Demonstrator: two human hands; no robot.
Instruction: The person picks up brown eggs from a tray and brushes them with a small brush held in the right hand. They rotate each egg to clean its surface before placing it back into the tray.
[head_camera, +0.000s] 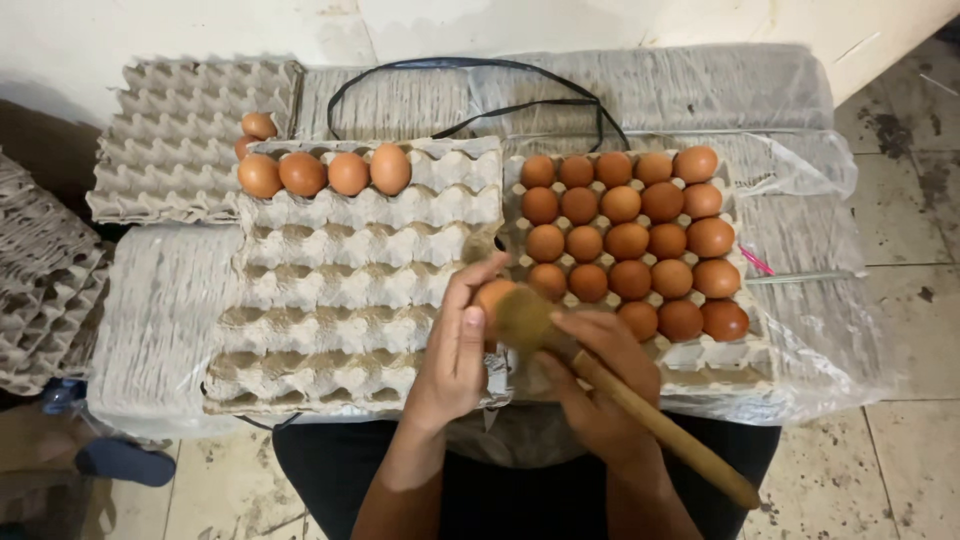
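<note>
Nearest to the camera, the right hand (600, 385) is closed around a wooden-handled brush (640, 410); the handle runs down to the right past the wrist, and the round brush head lies against a brown egg (492, 298). The left hand (455, 350) holds this egg with curled fingers, thumb up along its left side. The egg is in the air just above the gap where the two trays meet, near their front edges.

Left of the hands lies a grey egg tray (340, 290), almost all its cups free, with only four eggs (325, 172) in its far row. Right of the hands, a second tray (715, 355) is nearly full of brown eggs (630, 240); its front row has open cups. Both trays rest on wrapped stacks of cartons (800, 230). Farther left, an empty tray stack (170, 140) stands by the wall, and a black cord (470, 65) loops behind.
</note>
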